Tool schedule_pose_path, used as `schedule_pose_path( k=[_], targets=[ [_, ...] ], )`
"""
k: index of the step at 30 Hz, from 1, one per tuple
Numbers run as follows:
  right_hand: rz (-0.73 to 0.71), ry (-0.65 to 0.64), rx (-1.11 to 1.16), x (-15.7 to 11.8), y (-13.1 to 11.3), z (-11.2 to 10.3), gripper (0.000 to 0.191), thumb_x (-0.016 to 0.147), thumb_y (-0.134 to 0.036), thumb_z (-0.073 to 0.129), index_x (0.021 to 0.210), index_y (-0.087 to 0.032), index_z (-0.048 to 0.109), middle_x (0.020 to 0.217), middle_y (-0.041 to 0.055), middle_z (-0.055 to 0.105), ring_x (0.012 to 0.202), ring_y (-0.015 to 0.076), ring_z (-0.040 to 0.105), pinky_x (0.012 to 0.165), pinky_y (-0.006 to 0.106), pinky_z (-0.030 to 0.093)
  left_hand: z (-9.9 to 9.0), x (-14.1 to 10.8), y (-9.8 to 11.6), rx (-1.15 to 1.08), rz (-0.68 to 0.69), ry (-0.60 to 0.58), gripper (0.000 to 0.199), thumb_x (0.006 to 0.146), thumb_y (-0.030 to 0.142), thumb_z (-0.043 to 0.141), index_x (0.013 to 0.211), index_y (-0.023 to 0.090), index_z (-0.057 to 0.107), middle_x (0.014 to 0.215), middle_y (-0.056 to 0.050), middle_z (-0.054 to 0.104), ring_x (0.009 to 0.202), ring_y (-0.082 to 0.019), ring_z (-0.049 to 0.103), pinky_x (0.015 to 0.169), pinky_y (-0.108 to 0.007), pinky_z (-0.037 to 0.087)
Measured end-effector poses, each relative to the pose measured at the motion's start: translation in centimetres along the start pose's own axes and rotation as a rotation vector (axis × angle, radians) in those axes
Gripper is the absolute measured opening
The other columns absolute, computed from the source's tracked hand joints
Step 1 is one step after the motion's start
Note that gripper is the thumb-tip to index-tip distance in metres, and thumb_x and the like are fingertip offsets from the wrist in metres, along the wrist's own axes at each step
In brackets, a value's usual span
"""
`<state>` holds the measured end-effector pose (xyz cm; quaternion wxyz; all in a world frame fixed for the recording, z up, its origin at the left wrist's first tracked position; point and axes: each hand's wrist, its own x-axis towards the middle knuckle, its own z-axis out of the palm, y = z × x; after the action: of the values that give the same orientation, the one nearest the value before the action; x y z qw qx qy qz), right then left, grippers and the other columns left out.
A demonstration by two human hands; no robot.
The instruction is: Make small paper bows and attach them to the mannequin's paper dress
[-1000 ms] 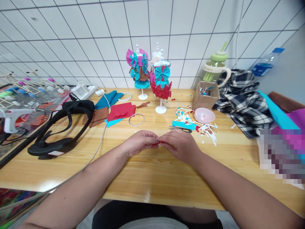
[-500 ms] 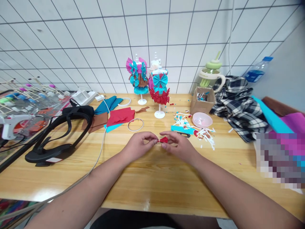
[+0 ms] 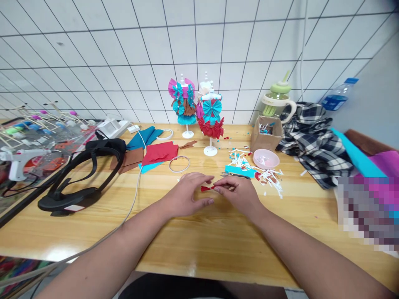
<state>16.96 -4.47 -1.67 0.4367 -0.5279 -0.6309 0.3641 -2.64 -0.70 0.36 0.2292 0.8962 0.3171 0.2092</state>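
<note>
Between thumb and fingertips, my right hand (image 3: 237,192) pinches one end of a small gathered piece of red crepe paper (image 3: 206,188). My left hand (image 3: 189,194) is open around the paper's other end, thumb and fingers apart; whether a finger touches it I cannot tell. Beyond my hands stand small white dress forms clothed in folded crepe paper: one form (image 3: 212,109) wears blue and red, another (image 3: 183,99) wears pink, blue and brown. A stack of red paper (image 3: 160,153) lies to the left, near a thin ring (image 3: 179,164).
White and blue paper scraps (image 3: 241,161) lie by a pink bowl (image 3: 266,159) and a cardboard box (image 3: 266,139). Scissors (image 3: 237,175) rest just beyond my right hand. On the left are a black headset (image 3: 81,199), a glue gun (image 3: 20,162) and a cable (image 3: 132,199).
The red paper has passed from my left fingertips to my right, its flared end now pointing left. My left hand has opened. The view has shifted slightly.
</note>
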Motion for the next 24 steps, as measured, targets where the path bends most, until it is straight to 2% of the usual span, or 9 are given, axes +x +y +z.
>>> schedule_pose_path(
  k=[2,4,7,9,13,18,21,24],
  targets=[
    [-0.021,-0.021,-0.017,-0.24,-0.15,0.26,0.009,0.076,-0.024,0.066,0.082,-0.022,0.072,0.079,0.0023,0.073,0.069,0.0161,0.067,0.064,0.028,0.055,0.13,0.03,0.24,0.063,0.019,-0.048,0.026,0.084,0.037,0.059,0.105,0.024,0.064,0.1,-0.005,0.07,0.095,-0.02,0.062,0.101,-0.044,0.03],
    [-0.004,-0.018,0.012,-0.41,-0.1,0.45,0.01,0.076,-0.025,0.065,0.084,-0.022,0.07,0.076,0.0019,0.072,0.067,0.0157,0.067,0.061,0.026,0.055,0.36,0.13,0.23,0.093,-0.001,-0.056,0.017,0.089,0.032,0.052,0.092,0.024,0.067,0.087,0.0,0.072,0.085,-0.016,0.064,0.104,-0.046,0.023],
    [-0.003,-0.047,0.037,-0.5,0.12,0.44,0.018,0.077,-0.027,0.064,0.094,-0.022,0.069,0.08,0.0024,0.072,0.07,0.016,0.068,0.059,0.025,0.054,0.6,0.25,-0.15,0.057,-0.05,-0.051,0.015,0.089,0.028,0.052,0.091,0.025,0.067,0.083,0.002,0.073,0.08,-0.014,0.064,0.104,-0.046,0.023],
    [-0.053,-0.097,-0.001,-0.5,0.16,0.26,0.021,0.078,-0.027,0.064,0.098,-0.024,0.07,0.088,0.0027,0.073,0.075,0.0167,0.068,0.059,0.025,0.055,0.6,0.25,-0.44,0.011,-0.078,-0.058,0.015,0.088,0.027,0.053,0.091,0.025,0.068,0.081,0.003,0.073,0.077,-0.013,0.065,0.104,-0.046,0.024],
    [-0.103,-0.072,-0.091,-0.45,-0.11,-0.04,0.014,0.079,-0.027,0.064,0.09,-0.025,0.073,0.087,0.0019,0.074,0.073,0.0166,0.068,0.062,0.027,0.055,0.44,0.12,-0.6,-0.058,-0.091,-0.075,0.017,0.089,0.03,0.052,0.089,0.025,0.068,0.078,0.004,0.073,0.073,-0.012,0.065,0.105,-0.046,0.024],
    [-0.076,-0.063,-0.11,-0.62,-0.32,0.32,0.013,0.079,-0.023,0.062,0.085,-0.024,0.074,0.08,0.0016,0.074,0.07,0.0161,0.068,0.061,0.027,0.054,0.21,0.01,-0.12,-0.03,-0.063,-0.102,0.018,0.089,0.033,0.052,0.097,0.025,0.066,0.089,0.002,0.073,0.084,-0.014,0.065,0.107,-0.049,0.02],
    [-0.106,-0.069,-0.126,-0.75,-0.33,0.41,0.013,0.08,-0.024,0.062,0.086,-0.024,0.073,0.082,0.0015,0.074,0.071,0.0159,0.068,0.063,0.027,0.054,-0.03,0.03,-0.08,-0.001,-0.011,-0.116,0.018,0.09,0.033,0.051,0.095,0.024,0.066,0.087,0.002,0.072,0.084,-0.013,0.065,0.106,-0.045,0.023],
    [-0.109,-0.094,-0.161,-0.42,-0.34,-0.51,0.017,0.083,-0.028,0.059,0.095,-0.023,0.07,0.087,0.0027,0.072,0.075,0.0159,0.066,0.062,0.026,0.053,-0.17,0.09,-0.35,0.041,0.024,-0.077,0.017,0.09,0.029,0.052,0.093,0.023,0.067,0.085,0.001,0.072,0.083,-0.013,0.065,0.104,-0.042,0.027]
  ],
)
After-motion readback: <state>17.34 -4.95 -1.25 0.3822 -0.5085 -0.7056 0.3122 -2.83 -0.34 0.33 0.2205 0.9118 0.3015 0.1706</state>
